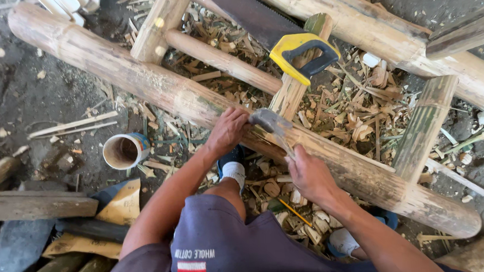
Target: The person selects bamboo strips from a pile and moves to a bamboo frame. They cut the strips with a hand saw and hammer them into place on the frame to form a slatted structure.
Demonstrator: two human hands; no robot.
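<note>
While the left hand (227,130) pressed fingers-down on the pole (137,75), the right hand (310,174), fingers clamped on a hatchet (270,122), trimmed beside it; shavings (358,117) heaped beyond, frame unfinished.

I see my left hand (227,130) pressed on the long bamboo pole (155,82), just beside the hammer (271,123) head. My right hand (310,174) grips the hammer's handle. A yellow-handled saw (280,35) lies across the frame's far poles, shavings (358,109) beneath.
</note>
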